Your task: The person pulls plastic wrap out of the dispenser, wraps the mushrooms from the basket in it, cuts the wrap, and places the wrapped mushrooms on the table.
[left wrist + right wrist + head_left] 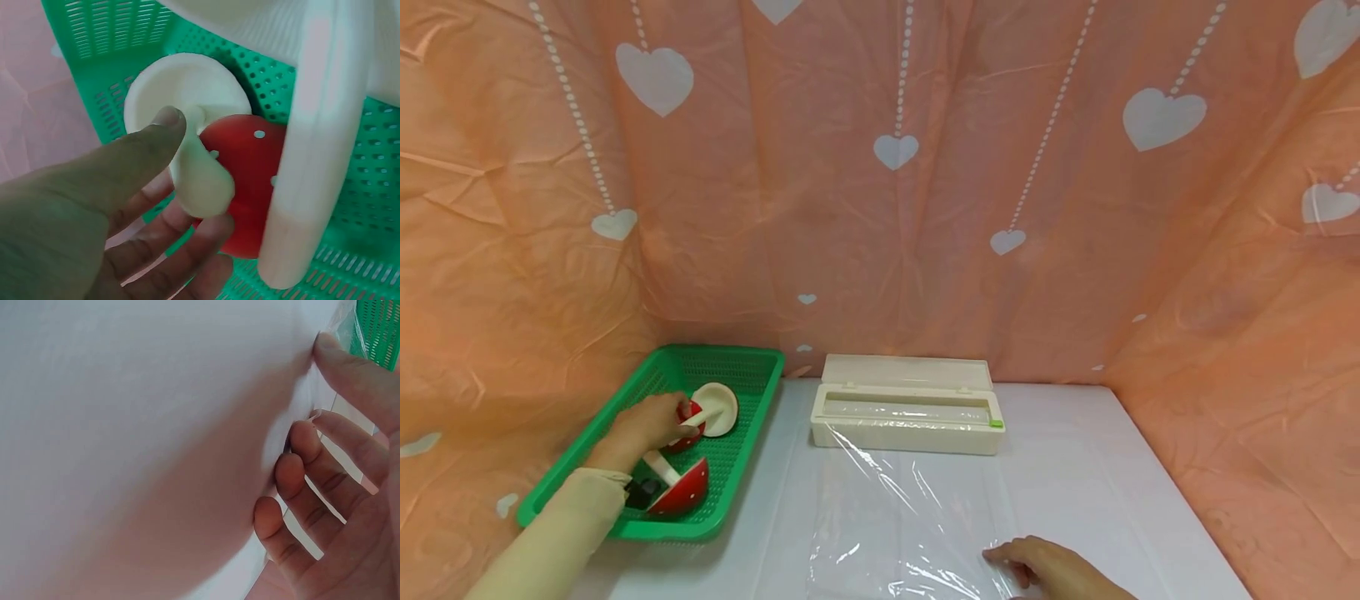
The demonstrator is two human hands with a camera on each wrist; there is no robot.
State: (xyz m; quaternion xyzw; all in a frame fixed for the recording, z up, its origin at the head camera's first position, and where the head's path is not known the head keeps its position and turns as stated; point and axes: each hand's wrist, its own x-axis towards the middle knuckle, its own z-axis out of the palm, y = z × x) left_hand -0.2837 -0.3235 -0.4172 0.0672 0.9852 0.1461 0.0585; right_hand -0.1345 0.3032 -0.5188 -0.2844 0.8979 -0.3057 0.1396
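My left hand (651, 425) reaches into the green basket (741, 500) and grips the white stem of a toy mushroom (203, 181), thumb above and fingers below. The mushroom's pale cap underside (724, 421) faces up. Under and beside it sits a red cap with white dots (240, 156). Another red mushroom (685, 492) lies on its side nearer the front; its thick stem (312, 156) crosses the left wrist view. At the right edge of clear plastic wrap (887, 517), my right hand (1048, 571) rests with loosely bent, separated fingers, its thumb touching the film (342, 325).
The cream wrap dispenser (910, 437) stands at the back middle, lid (910, 371) raised, with a green slider (996, 423) at its right end. Film runs from it toward the front of the white table (1097, 483). A dark object (642, 493) lies in the basket. Peach curtains (850, 208) enclose the table.
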